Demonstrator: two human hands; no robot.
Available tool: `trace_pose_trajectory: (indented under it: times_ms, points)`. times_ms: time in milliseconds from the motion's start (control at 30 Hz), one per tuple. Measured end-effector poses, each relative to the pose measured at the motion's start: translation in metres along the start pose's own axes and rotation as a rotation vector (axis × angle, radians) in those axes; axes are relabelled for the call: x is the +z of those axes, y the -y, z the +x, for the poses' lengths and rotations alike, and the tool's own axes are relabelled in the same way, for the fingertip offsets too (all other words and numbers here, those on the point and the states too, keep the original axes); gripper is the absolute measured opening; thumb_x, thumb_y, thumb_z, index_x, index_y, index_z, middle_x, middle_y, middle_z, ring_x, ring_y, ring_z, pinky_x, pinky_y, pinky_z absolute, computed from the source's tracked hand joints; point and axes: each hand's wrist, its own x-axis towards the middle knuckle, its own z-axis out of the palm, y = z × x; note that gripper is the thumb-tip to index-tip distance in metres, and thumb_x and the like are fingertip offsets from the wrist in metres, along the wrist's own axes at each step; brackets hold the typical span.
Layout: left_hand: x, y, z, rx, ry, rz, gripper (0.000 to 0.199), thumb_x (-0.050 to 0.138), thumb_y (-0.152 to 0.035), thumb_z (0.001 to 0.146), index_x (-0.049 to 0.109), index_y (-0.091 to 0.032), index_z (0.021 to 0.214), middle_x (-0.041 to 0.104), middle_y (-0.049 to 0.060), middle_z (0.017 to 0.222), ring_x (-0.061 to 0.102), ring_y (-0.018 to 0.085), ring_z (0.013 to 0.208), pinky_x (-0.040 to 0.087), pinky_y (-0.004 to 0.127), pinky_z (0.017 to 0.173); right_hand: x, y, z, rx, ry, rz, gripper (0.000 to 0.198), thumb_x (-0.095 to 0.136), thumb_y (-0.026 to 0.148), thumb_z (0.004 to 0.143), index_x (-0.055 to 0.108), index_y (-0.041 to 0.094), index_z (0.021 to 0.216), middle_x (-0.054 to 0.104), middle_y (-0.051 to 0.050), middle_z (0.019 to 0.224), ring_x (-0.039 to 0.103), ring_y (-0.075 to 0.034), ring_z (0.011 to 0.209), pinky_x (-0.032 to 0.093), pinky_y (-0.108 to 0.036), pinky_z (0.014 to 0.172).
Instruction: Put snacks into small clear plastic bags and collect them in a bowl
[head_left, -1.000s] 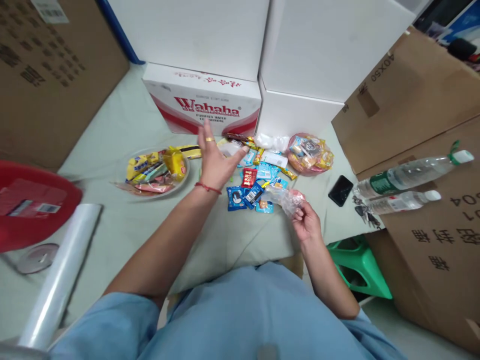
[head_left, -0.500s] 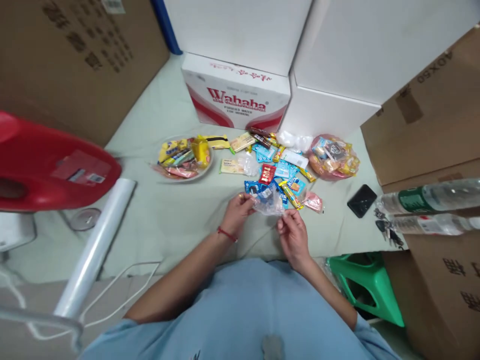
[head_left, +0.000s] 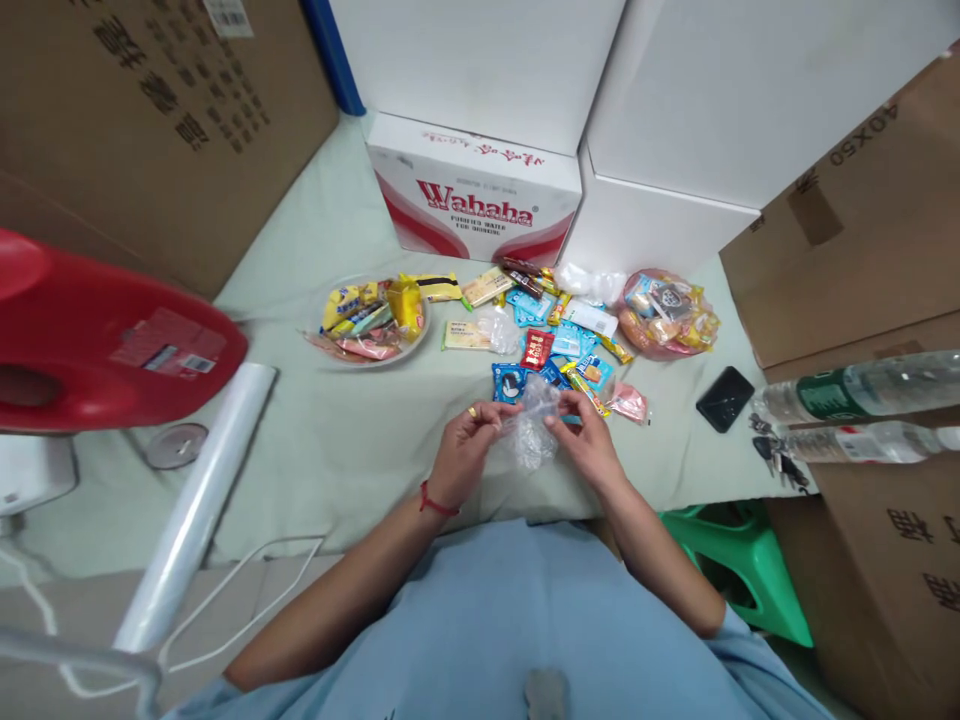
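A: Hands, quick. State?
B: Left hand (head_left: 461,455) pinches one side of some clear plastic film (head_left: 534,448); right hand (head_left: 591,442) pinches the other, fingers curled in. Could be a bag, can't tell.
A: Why two pinches?
B: My guess: the film's limp and crumpled, so a fingertip grip on each side gives control without squashing it.
A: And the packets sit so close why?
B: Probably for easy reach. The blue packet (head_left: 508,382), red packet (head_left: 537,349) and yellow stick packet (head_left: 583,386) are loose on the table (head_left: 352,430), just beyond the fingers. The bowls likely corral the rest: clear bowl (head_left: 424,330) to the left, pink bowl (head_left: 660,349) to the right, both filled with wrapped snacks.
A: Film versus hands?
B: Between them, touching both sets of fingertips, in front of the torso. Upper edge comes up to the blue packets; lower part hangs toward the person. Whether it touches the table, unclear.
A: Nearest to the right hand otherwise?
B: Yellow stick packet, just past its fingers, then the pink packet (head_left: 628,402) off to the right. Phone (head_left: 725,399) is well apart.
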Motion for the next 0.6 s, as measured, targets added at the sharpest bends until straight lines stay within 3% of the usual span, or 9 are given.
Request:
trace_pose_trajectory:
  times_ms: [100, 200, 367, 433, 500, 600]
  points:
    - [-0.011, 0.002, 0.002, -0.026, -0.081, 0.019, 0.018, 0.065, -0.034, 0.075, 0.054, -0.022, 0.071, 0.076, 0.008, 0.104, 0.069, 0.028, 0.112, 0.054, 0.047, 0.101, 0.011, -0.004, 0.013, 0.058, 0.062, 0.069, 0.034, 0.073, 0.055, 0.082, 0.065, 0.022, 0.088, 0.062, 0.0, 0.078, 0.054, -0.016, 0.07, 0.045, -0.027, 0.061]
    - [-0.025, 0.006, 0.003, -0.018, -0.195, 0.123, 0.017, 0.066, -0.031, 0.07, 0.058, -0.022, 0.082, 0.074, 0.009, 0.115, 0.065, 0.029, 0.12, 0.048, 0.047, 0.108, 0.016, -0.007, 0.017, 0.1, 0.07, 0.097, 0.034, 0.072, 0.055, 0.082, 0.063, 0.023, 0.085, 0.054, 0.003, 0.067, 0.045, -0.014, 0.059, 0.038, -0.026, 0.054]
    - [-0.025, 0.006, 0.002, 0.168, -0.225, 0.372, 0.058, 0.072, -0.034, 0.07, 0.059, -0.022, 0.126, 0.062, 0.012, 0.143, 0.054, 0.03, 0.139, 0.039, 0.047, 0.118, 0.021, -0.001, 0.012, 0.011, 0.09, 0.002, 0.03, 0.073, 0.051, 0.081, 0.066, 0.022, 0.083, 0.057, 0.001, 0.072, 0.049, -0.015, 0.065, 0.04, -0.028, 0.06]
    - [-0.021, 0.005, 0.006, 0.153, -0.239, 0.471, 0.055, 0.078, -0.039, 0.07, 0.063, -0.021, 0.12, 0.069, 0.011, 0.13, 0.061, 0.029, 0.127, 0.044, 0.044, 0.113, 0.023, 0.002, 0.008, 0.018, 0.116, 0.033, 0.03, 0.074, 0.051, 0.081, 0.067, 0.022, 0.083, 0.058, 0.001, 0.072, 0.049, -0.015, 0.065, 0.04, -0.028, 0.061]
    - [-0.019, 0.007, 0.012, 0.08, -0.212, 0.508, 0.035, 0.078, -0.044, 0.073, 0.069, -0.02, 0.097, 0.074, 0.005, 0.096, 0.068, 0.025, 0.098, 0.052, 0.039, 0.094, 0.022, 0.003, 0.005, 0.07, 0.138, 0.116, 0.033, 0.076, 0.054, 0.081, 0.067, 0.022, 0.083, 0.058, 0.002, 0.07, 0.049, -0.014, 0.063, 0.04, -0.027, 0.059]
    - [-0.023, 0.014, 0.018, 0.015, -0.169, 0.454, 0.032, 0.066, -0.052, 0.083, 0.062, -0.021, 0.073, 0.058, -0.002, 0.062, 0.056, 0.016, 0.063, 0.047, 0.03, 0.065, 0.016, 0.0, 0.004, 0.198, 0.146, 0.221, 0.04, 0.079, 0.059, 0.076, 0.069, 0.022, 0.085, 0.058, 0.002, 0.065, 0.05, -0.014, 0.059, 0.042, -0.027, 0.055]
